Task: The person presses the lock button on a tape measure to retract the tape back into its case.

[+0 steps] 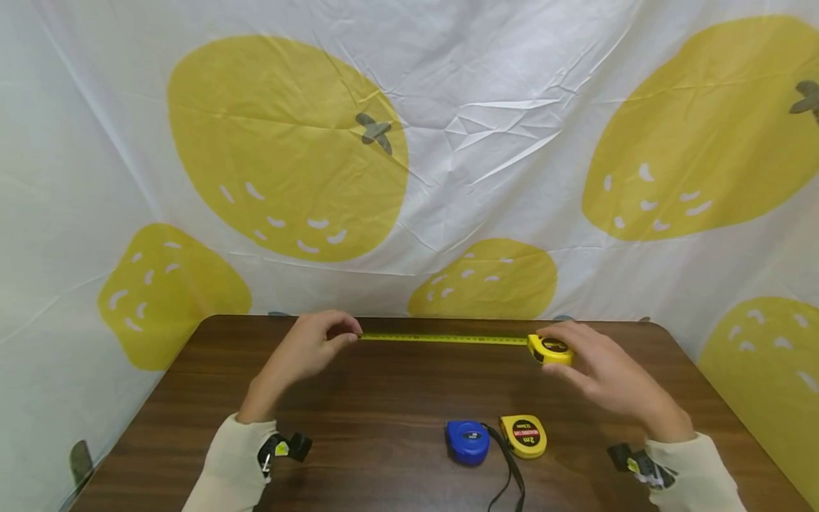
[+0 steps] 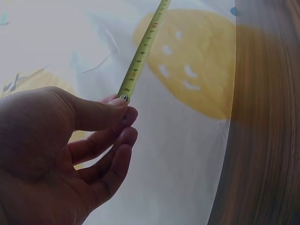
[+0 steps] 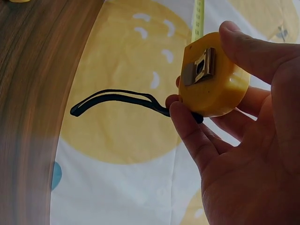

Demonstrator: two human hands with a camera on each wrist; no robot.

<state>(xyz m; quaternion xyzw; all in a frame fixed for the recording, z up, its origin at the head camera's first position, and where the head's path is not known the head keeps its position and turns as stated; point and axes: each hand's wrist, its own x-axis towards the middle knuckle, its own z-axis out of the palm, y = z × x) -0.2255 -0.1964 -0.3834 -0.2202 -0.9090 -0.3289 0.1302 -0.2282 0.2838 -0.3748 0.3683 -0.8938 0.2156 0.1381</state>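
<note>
Between the two hands a yellow tape measure is drawn out, its blade [image 1: 441, 339] running nearly level across the head view. My left hand [image 1: 323, 343] pinches the blade's end between thumb and forefinger; in the left wrist view the thumb lies over the metal hook [image 2: 124, 97]. The yellow case [image 1: 550, 349] is gripped by my right hand [image 1: 595, 363]. Seen from the right wrist, the case shows a metal belt clip [image 3: 205, 66], and a black wrist strap [image 3: 119, 97] hangs out from it.
On the brown wooden table [image 1: 358, 427], nearer me, lie a blue tape measure [image 1: 468, 442] with a black strap [image 1: 514, 469] and a second yellow tape measure [image 1: 525, 436]. A white cloth [image 1: 473, 192] with yellow fruit prints hangs behind the table's far edge.
</note>
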